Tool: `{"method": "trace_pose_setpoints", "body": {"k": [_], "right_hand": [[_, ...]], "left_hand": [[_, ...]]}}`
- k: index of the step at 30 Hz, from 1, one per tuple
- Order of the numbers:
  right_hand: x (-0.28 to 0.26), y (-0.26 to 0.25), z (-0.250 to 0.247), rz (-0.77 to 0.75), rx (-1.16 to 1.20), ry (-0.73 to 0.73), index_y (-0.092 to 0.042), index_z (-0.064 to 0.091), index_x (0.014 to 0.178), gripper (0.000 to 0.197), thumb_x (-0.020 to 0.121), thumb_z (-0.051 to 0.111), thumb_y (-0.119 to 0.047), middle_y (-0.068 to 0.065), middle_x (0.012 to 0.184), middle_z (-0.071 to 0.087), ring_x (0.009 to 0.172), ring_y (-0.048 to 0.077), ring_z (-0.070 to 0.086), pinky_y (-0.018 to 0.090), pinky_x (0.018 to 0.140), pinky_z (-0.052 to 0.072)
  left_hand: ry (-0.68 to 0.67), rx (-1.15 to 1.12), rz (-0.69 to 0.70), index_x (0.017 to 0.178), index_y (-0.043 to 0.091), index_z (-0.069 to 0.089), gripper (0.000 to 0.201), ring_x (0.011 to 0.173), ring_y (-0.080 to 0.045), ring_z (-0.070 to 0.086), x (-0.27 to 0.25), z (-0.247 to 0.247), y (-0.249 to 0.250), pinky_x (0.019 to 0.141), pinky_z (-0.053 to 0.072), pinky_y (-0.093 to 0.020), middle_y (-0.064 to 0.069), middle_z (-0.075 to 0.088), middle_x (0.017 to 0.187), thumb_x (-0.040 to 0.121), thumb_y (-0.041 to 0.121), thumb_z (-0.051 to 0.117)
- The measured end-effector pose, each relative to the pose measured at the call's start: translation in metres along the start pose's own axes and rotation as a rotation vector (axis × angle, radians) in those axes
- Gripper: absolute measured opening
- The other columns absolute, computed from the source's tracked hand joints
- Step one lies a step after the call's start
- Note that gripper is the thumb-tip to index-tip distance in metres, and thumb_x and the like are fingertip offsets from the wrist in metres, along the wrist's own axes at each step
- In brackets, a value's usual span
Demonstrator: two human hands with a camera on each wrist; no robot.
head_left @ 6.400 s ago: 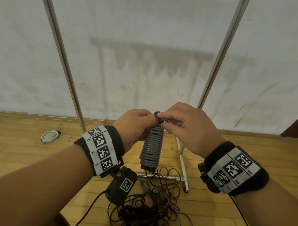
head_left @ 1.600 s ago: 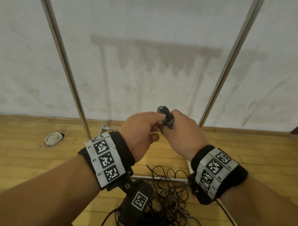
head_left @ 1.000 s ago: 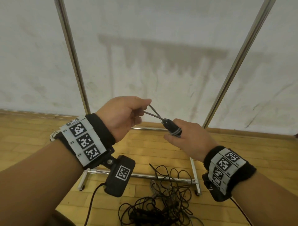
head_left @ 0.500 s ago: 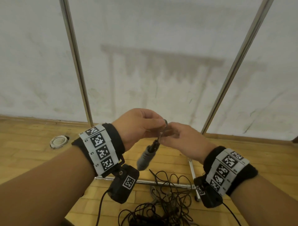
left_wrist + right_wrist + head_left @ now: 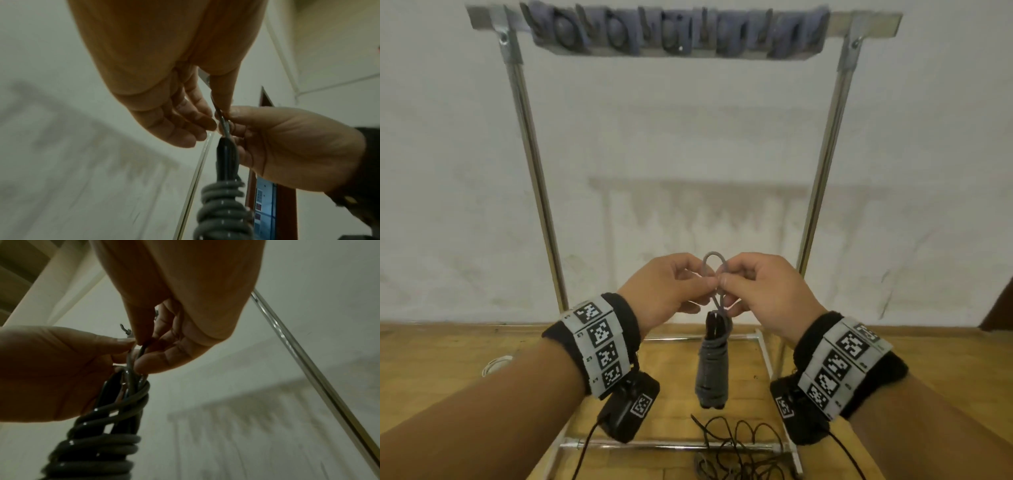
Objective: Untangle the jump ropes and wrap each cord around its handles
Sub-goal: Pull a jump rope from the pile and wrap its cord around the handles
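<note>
While the grey jump rope (image 5: 711, 373) hangs wound round its handles between the rack (image 5: 530, 164) posts, her left hand (image 5: 671, 291) and right hand (image 5: 756, 291) pinch its loop (image 5: 713, 264), apparently finishing this bundle; next comes the tangled black rope (image 5: 736, 445) on the floor.

A glossy grey plastic-coated cord (image 5: 98, 443) coils smoothly around black handles (image 5: 713, 326), catching small highlights. Behind it, a shiny polished metal rack (image 5: 536, 171) stands against a matt, blotchy plastered wall (image 5: 688, 120). Thin matt black cords (image 5: 736, 442) lie on a smooth, lightly sheened wooden plank floor (image 5: 448, 346). Black cloth wristbands (image 5: 859, 383) look soft and fuzzy.
</note>
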State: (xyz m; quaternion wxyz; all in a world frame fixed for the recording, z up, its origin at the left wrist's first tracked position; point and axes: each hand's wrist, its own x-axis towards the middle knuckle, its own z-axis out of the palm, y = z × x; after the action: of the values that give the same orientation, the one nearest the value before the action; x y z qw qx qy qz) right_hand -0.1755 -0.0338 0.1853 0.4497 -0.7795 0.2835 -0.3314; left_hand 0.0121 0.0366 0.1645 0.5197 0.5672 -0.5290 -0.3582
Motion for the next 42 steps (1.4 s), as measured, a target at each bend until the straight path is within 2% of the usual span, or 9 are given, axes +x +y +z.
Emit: {"method": "trace_pose_setpoints", "body": {"k": [3,5,10,16,22,27,35,42], "right_hand": [[0.005,-0.023,-0.029,-0.036,0.028,0.059,-0.011,0.074,0.098,0.008,0.097,0.066,-0.01,0.013,0.083,0.074,0.067,0.017,0.071,0.026,0.061,0.061],[0.011,-0.042,-0.05,-0.066,0.044,0.105,-0.013,0.074,0.099,0.007,0.096,0.068,-0.015,0.008,0.083,0.075,0.069,0.017,0.072,0.027,0.061,0.06],[0.039,-0.084,-0.096,-0.163,0.0,0.164,-0.012,0.075,0.097,0.011,0.097,0.067,-0.019,0.007,0.086,0.076,0.076,0.02,0.074,0.033,0.067,0.063],[0.08,-0.114,-0.142,-0.236,-0.066,0.271,-0.014,0.074,0.097,0.012,0.099,0.063,-0.019,0.004,0.082,0.075,0.073,0.02,0.073,0.031,0.064,0.063],[0.116,-0.126,-0.176,-0.259,-0.038,0.386,-0.014,0.072,0.094,0.015,0.1,0.059,-0.017,0.005,0.079,0.075,0.069,0.022,0.073,0.029,0.058,0.061],[0.145,-0.131,-0.202,-0.273,-0.029,0.471,-0.014,0.071,0.091,0.017,0.099,0.055,-0.017,0.001,0.07,0.071,0.059,0.015,0.069,0.031,0.056,0.06],[0.172,-0.134,-0.216,-0.278,-0.103,0.483,-0.016,0.07,0.088,0.02,0.099,0.054,-0.022,-0.002,0.066,0.069,0.054,0.013,0.067,0.029,0.053,0.059],[0.176,-0.134,-0.216,-0.21,-0.115,0.437,-0.009,0.068,0.089,0.02,0.098,0.052,-0.017,0.003,0.068,0.067,0.053,0.016,0.066,0.029,0.051,0.056]], "left_hand": [[-0.024,0.077,0.051,0.092,0.02,0.077,0.005,0.085,-0.02,0.076,0.015,0.005,0.041,0.079,0.061,-0.033,-0.009,0.081,0.091,0.096,0.021,0.078],[-0.019,0.105,0.088,0.094,0.015,0.076,0.006,0.085,-0.021,0.077,0.029,0.006,0.073,0.078,0.06,-0.033,-0.01,0.081,0.092,0.099,0.018,0.075],[-0.012,0.181,0.2,0.092,0.013,0.075,0.014,0.084,-0.022,0.077,0.068,0.012,0.147,0.073,0.06,-0.03,-0.008,0.081,0.09,0.102,0.02,0.07],[0.058,0.217,0.267,0.095,0.014,0.076,0.015,0.082,-0.019,0.079,0.12,0.016,0.203,0.074,0.062,-0.032,-0.006,0.082,0.091,0.103,0.024,0.069],[0.159,0.062,0.312,0.097,0.013,0.075,0.014,0.078,-0.021,0.077,0.158,0.023,0.228,0.075,0.064,-0.037,-0.007,0.081,0.09,0.102,0.025,0.071],[0.269,0.02,0.353,0.094,0.012,0.076,0.017,0.076,-0.022,0.077,0.186,0.034,0.246,0.078,0.066,-0.041,-0.008,0.081,0.087,0.103,0.026,0.07],[0.44,-0.029,0.386,0.087,0.012,0.079,0.022,0.066,-0.019,0.076,0.206,0.05,0.244,0.066,0.063,-0.035,-0.004,0.079,0.077,0.101,0.027,0.072],[0.442,-0.103,0.329,0.086,0.008,0.079,0.022,0.06,-0.016,0.071,0.209,0.053,0.241,0.062,0.06,-0.031,-0.006,0.078,0.073,0.101,0.022,0.072]]}}
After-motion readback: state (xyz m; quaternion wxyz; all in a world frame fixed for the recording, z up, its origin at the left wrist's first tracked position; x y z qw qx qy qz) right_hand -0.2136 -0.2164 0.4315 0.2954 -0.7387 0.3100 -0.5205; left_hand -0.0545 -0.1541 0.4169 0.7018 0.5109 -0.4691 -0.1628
